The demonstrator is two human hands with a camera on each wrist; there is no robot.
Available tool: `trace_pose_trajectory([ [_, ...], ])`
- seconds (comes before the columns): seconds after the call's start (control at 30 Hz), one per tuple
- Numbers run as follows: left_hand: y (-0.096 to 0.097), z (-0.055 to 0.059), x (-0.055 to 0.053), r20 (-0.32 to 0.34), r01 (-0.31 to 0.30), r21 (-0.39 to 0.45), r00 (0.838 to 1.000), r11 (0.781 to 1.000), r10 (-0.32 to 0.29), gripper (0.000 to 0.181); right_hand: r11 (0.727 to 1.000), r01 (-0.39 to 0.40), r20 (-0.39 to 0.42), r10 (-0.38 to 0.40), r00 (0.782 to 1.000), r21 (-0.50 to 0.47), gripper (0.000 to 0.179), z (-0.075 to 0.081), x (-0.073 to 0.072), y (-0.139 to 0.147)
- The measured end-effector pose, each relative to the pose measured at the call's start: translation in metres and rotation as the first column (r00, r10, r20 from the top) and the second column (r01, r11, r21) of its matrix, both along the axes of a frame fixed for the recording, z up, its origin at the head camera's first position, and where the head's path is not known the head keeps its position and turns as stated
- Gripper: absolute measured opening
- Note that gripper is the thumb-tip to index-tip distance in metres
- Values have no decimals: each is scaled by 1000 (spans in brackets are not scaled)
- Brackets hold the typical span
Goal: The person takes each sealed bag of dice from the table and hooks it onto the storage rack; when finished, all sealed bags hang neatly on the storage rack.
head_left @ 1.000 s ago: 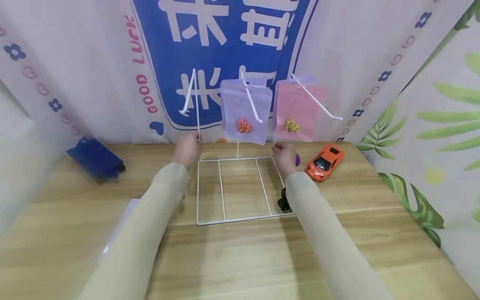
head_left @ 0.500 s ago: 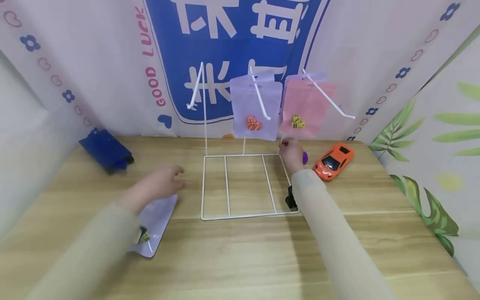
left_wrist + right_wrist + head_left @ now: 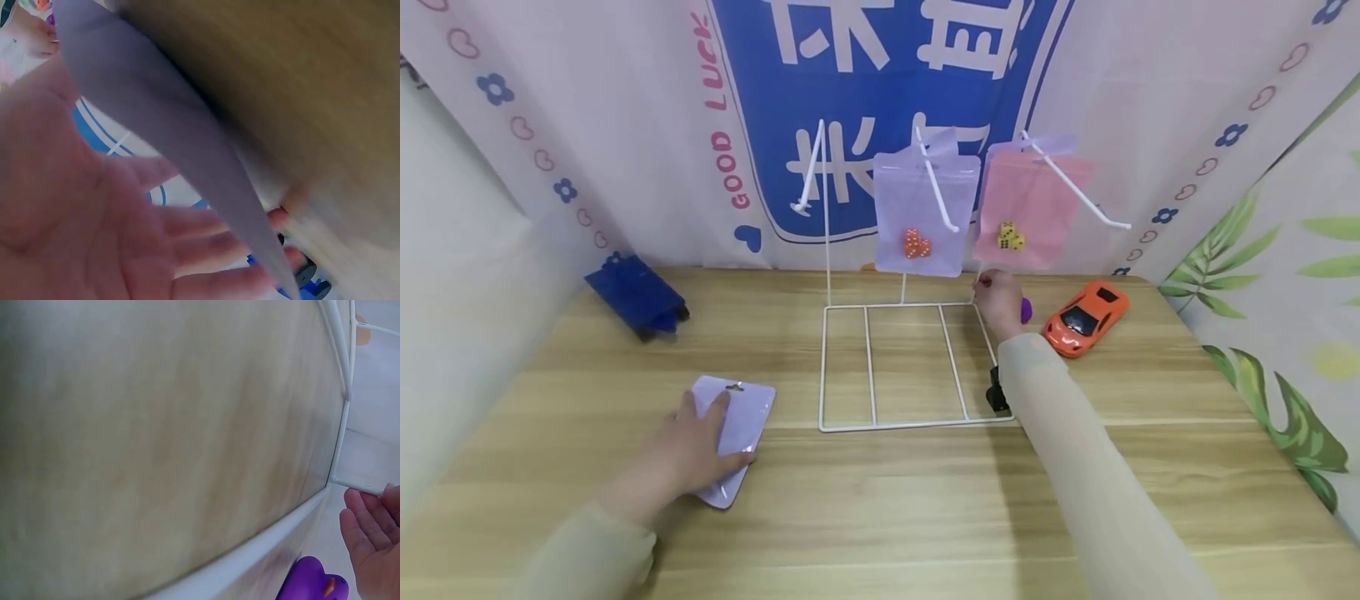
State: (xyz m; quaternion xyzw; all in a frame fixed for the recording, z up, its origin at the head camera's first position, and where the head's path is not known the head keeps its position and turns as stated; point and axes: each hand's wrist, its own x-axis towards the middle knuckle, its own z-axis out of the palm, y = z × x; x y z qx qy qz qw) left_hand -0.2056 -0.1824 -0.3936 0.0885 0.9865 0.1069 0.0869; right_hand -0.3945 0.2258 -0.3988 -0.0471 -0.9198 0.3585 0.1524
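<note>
A lilac zip pouch (image 3: 747, 417) with a hang hole lies on the table at the left. My left hand (image 3: 681, 454) spans it, fingers spread and largely straight, touching its face and edge. The left wrist view shows the pouch (image 3: 150, 94) edge-on beside the palm. At the back, my right hand (image 3: 1000, 302) pinches an upright of the white wire display rack (image 3: 917, 424); thumb and fingers meet on the wire in the right wrist view. On the rack's hooks hang a lilac pouch (image 3: 917, 200) showing orange dice and a pink pouch (image 3: 1037, 196) showing yellow dice. The left hook (image 3: 809, 171) is bare.
An orange toy car (image 3: 1086, 319) stands right of the rack, near a purple toy (image 3: 1026, 311) partly hidden by my right hand. A small black object (image 3: 997, 393) sits at the rack's front right corner. A dark blue item (image 3: 636, 296) lies at the back left. A printed cloth hangs behind.
My left hand has let go of the rack's left upright and moved left and toward me, onto the lilac pouch. The right hand still holds the rack. The head view has shifted slightly left.
</note>
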Motion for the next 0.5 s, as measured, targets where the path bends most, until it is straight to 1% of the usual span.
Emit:
trace_pose_trajectory([
  [0.07,2,3,-2,-73,4,26,997,1000,-2,94,1000,-1,8,1,1000,4,13,0,0,0],
  [0.13,5,8,-7,-155,25,78,988,997,-12,89,1000,1,16,-1,1000,4,13,0,0,1],
  [0.17,6,11,-10,-195,40,120,981,992,-16,84,1000,2,16,-2,1000,7,13,0,0,1],
  [0.2,8,14,-13,-218,45,172,976,984,-7,80,1000,4,16,-5,1000,9,13,0,0,2],
  [0.23,11,19,-15,-226,49,230,974,972,4,76,1000,4,15,-5,1000,10,13,0,0,2],
  [0.3,19,27,-18,-238,70,339,971,938,14,64,1000,6,19,-6,1000,15,13,1,0,2],
  [0.33,25,32,-19,-241,83,401,970,912,17,55,1000,6,17,-7,1000,20,13,1,0,3],
  [0.4,40,42,-18,-234,118,517,972,848,8,39,1000,5,14,-5,1000,28,13,1,1,3],
  [0.43,50,48,-17,-225,138,573,974,808,-7,34,1000,3,11,-4,1000,29,12,1,2,4],
  [0.47,60,54,-15,-227,165,628,974,761,-24,27,999,4,11,-4,1000,33,12,1,2,4],
  [0.5,72,61,-13,-226,190,680,973,708,-44,22,999,4,9,-4,1000,34,13,1,3,5],
])
